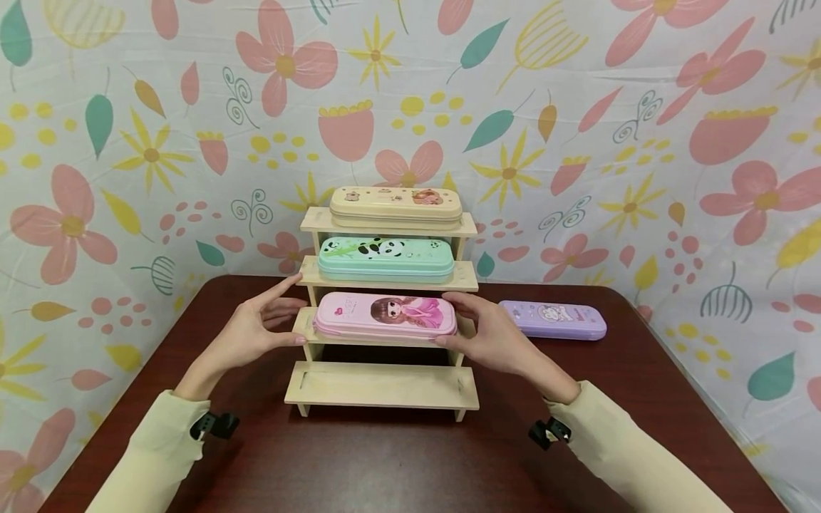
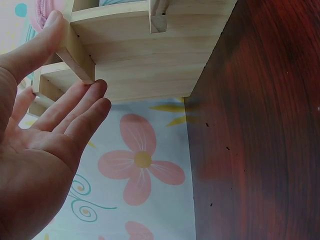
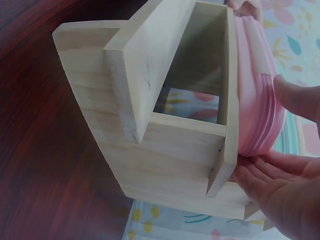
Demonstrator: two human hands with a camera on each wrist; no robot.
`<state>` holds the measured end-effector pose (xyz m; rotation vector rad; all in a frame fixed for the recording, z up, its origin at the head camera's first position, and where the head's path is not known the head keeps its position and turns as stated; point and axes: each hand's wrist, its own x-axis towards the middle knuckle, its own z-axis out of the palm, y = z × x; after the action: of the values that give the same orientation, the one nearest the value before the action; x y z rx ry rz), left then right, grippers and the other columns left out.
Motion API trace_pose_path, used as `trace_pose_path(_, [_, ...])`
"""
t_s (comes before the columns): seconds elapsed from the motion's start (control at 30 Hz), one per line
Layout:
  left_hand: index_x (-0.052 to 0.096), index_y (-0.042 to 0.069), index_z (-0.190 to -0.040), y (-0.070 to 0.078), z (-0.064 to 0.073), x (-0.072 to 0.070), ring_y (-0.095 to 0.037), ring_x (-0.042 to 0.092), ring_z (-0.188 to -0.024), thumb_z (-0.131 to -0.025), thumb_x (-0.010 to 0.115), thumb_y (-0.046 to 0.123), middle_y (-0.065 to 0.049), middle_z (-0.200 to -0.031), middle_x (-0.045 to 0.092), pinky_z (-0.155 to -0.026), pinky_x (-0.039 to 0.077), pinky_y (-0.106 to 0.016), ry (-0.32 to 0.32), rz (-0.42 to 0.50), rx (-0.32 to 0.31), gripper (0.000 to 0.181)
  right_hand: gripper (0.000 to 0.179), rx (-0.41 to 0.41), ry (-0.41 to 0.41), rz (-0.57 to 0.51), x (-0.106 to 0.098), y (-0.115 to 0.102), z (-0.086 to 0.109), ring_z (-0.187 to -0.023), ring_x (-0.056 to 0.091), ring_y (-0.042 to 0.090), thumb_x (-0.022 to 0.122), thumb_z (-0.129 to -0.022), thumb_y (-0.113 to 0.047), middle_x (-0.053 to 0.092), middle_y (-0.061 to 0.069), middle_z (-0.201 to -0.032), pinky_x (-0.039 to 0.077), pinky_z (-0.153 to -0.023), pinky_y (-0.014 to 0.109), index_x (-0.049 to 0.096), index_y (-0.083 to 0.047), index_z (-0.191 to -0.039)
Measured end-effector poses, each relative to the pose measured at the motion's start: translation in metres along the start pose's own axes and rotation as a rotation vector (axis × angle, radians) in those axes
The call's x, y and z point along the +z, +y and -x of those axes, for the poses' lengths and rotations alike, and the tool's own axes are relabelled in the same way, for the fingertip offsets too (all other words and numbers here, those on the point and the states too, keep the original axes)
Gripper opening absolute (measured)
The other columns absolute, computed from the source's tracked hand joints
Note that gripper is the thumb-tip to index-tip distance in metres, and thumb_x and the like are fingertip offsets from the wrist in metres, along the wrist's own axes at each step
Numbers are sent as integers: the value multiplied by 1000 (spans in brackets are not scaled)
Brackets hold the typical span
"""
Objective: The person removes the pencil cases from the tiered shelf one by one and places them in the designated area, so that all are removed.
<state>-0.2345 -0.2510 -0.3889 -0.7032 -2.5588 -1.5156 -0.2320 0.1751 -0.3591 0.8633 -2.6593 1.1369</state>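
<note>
Four cases are on view. Writing: the pink case (image 1: 385,315) carries small lettering at the left of its lid, and the purple case (image 1: 554,319) a small mark right of its cartoon figure; neither can be read. The green case (image 1: 385,260) shows pandas and bamboo; the cream case (image 1: 395,206), small printed figures.

Fingers: the left hand (image 1: 246,331) has its fingers extended and well parted from the thumb, grasping nothing, the tips against the left ends of the shelves. The right hand (image 1: 494,335) grasps the right end of the pink case, thumb toward the front, fingers toward the back.

Positions: the pink case lies along the second shelf from the bottom of the stand (image 1: 381,385), with the green case one shelf up and the cream case on the top shelf. The purple case lies toward the far right corner of the tabletop (image 1: 372,470).
</note>
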Motion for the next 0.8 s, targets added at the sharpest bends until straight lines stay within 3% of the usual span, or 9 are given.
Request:
trace_pose_path(0.4, [37,26,-166,-4,0,-1,-34,65,-126,-80,94,5,-18,-134,68,-106,52,-49,7,6,5,106,70,31,-49,-163,2,4,-10,-127,63,30,95,-82,-17,63,16,-140,52,-108,47,62,1,-141])
trace_pose_path(0.8, [37,26,-166,-3,-1,-1,-34,64,-126,-79,94,5,-17,-134,68,-107,51,-51,4,19,-6,106,74,61,-96,-263,-1,6,-10,-128,63,34,93,-82,-11,61,20,-142,50,-109,51,58,4,-145])
